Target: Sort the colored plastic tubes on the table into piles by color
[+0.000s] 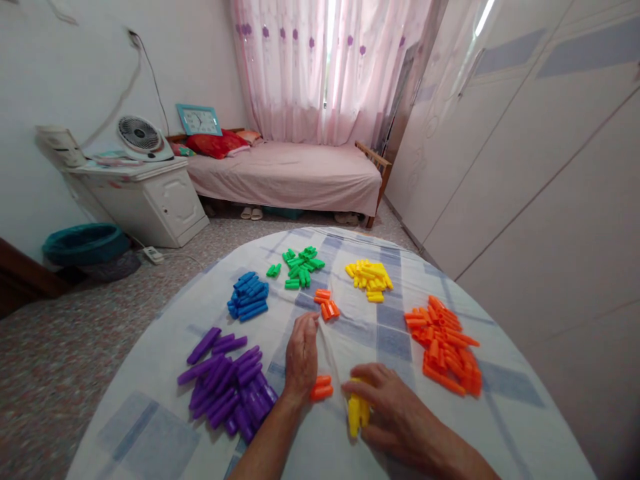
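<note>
On checked cloth | left hand: fingers together, hold unclear | right hand: curled around yellow pieces

Yellow pieces, tube-like, bunched at near centre, partly covered, orange pair just left, lying side by side, small orange cluster farther off, on its side.

Your pieces look like smooth, hard plastic, with a glossy sheen on the purple ones. The tablecloth before you is matt and lightly creased. Ahead of you are thin fabric curtains, a matt cloth bedsheet and a wooden bed frame. To your right, smooth cupboard doors reflect light.
</note>
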The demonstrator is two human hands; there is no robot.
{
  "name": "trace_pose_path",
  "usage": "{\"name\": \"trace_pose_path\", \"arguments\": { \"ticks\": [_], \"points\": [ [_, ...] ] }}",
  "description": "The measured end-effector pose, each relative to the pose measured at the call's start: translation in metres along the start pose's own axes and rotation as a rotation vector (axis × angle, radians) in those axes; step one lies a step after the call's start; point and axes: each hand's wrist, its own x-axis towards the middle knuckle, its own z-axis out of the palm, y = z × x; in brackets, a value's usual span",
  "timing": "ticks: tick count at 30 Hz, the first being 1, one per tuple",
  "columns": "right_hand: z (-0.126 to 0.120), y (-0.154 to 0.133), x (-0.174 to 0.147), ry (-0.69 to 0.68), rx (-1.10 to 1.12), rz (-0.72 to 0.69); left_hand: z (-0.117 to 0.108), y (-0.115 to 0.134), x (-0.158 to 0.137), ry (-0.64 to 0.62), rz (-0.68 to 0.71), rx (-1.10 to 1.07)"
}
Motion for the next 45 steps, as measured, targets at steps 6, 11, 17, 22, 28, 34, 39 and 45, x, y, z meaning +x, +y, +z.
{"name": "trace_pose_path", "arguments": {
  "ticks": [6, 11, 17, 22, 28, 34, 39, 45],
  "points": [
    [0.008, 0.017, 0.013, 0.192, 0.062, -0.01, 0.0, -0.001, 0.0, -0.005, 0.003, -0.002],
    [-0.018, 0.055, 0.044, 0.512, 0.049, 0.097, 0.001, -0.001, 0.0, -0.003, -0.02, -0.001],
    [-0.041, 0.086, 0.084, 0.694, -0.059, 0.329, 0.001, 0.0, 0.0, -0.005, -0.021, 0.0],
    [-0.053, 0.095, 0.115, 0.73, -0.135, 0.387, 0.001, 0.0, 0.0, -0.012, -0.02, -0.003],
    [-0.054, 0.082, 0.101, 0.733, -0.131, 0.379, 0.002, -0.001, 0.001, -0.015, -0.017, -0.004],
    [-0.032, 0.04, 0.03, 0.209, 0.093, 0.178, 0.002, 0.003, 0.0, -0.015, 0.013, 0.004],
    [-0.013, 0.031, 0.014, 0.176, 0.031, 0.11, 0.001, 0.001, 0.001, -0.019, 0.021, 0.013],
    [-0.016, 0.057, 0.04, 0.368, -0.024, 0.226, 0.001, -0.003, 0.001, -0.018, 0.001, -0.001]
  ]
}}
